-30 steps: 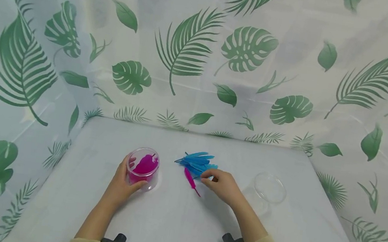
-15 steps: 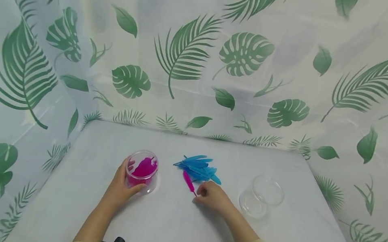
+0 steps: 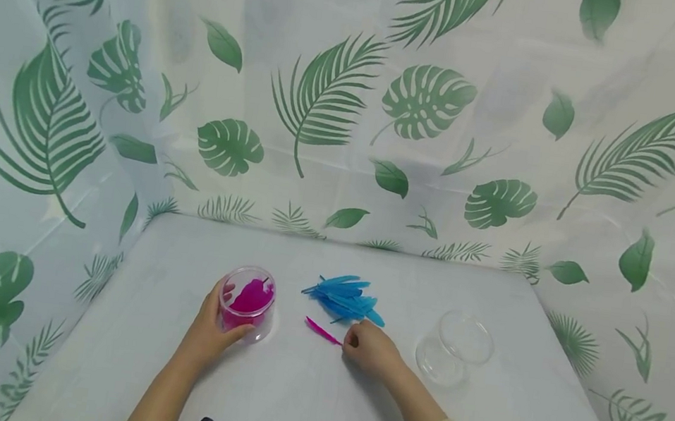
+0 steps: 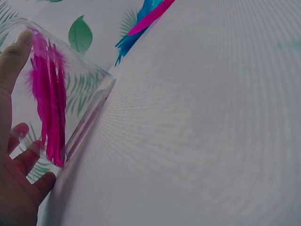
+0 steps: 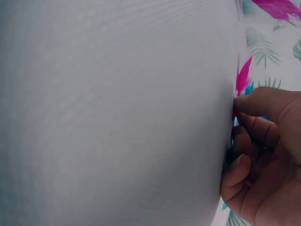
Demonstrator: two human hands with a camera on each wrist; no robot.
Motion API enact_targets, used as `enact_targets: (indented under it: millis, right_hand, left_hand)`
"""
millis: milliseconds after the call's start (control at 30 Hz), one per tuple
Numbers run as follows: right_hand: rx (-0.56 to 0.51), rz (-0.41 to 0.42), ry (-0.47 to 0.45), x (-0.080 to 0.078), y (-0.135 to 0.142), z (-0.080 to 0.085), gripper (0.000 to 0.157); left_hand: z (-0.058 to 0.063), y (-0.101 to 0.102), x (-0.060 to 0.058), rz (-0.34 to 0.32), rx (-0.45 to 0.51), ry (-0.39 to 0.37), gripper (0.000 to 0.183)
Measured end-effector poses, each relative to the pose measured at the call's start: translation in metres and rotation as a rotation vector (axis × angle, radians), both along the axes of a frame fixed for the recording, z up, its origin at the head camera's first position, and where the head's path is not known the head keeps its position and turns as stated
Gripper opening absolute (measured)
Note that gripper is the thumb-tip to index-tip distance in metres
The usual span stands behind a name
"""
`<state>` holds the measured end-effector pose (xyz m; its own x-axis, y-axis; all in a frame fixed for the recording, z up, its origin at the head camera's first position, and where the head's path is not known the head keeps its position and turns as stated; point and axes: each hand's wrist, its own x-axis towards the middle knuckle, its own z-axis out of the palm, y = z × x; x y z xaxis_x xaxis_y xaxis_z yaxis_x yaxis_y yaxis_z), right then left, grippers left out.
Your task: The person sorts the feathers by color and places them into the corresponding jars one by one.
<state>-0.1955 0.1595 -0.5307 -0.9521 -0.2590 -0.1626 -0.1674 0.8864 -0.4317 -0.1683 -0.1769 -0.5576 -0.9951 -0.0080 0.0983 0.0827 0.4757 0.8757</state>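
Observation:
My left hand [image 3: 212, 325] grips a clear plastic jar [image 3: 261, 328], its thumb and fingers curled round the sides. Inside the jar stand several magenta feathers [image 4: 51, 103]. Low over the white table, my right hand [image 3: 372, 349] pinches the quill end of a single magenta feather [image 3: 322, 330] between thumb and forefinger; the feather's vane points left toward the jar. In the right wrist view this feather [image 5: 243, 77] rises above the thumb tip. Just behind the right hand lies a pile of blue feathers [image 3: 341, 298].
A second clear jar [image 3: 440, 358] stands right of my right hand, nothing visible inside it. The white tabletop [image 3: 280, 402] ends at a leaf-printed curtain [image 3: 315, 186] along the back and sides. Each wrist carries a black camera mount.
My right hand has come from the blue pile down to the magenta feather, pinched its quill and turned it flatter, away from the pile. The left hand keeps holding the jar in place.

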Motion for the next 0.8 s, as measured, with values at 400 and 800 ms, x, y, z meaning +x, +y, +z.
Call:
enact_targets:
  millis: [400,800]
  right_hand:
    - [-0.165,-0.024,0.023,-0.001,0.018,0.002,0.008]
    - [-0.454,-0.173,0.018,-0.008,0.028,0.020,0.006]
  left_hand:
    - [-0.002,0.000,0.002,0.004,0.002,-0.014,0.114]
    - [-0.003,0.000,0.001,0.013,0.007,-0.028,0.115]
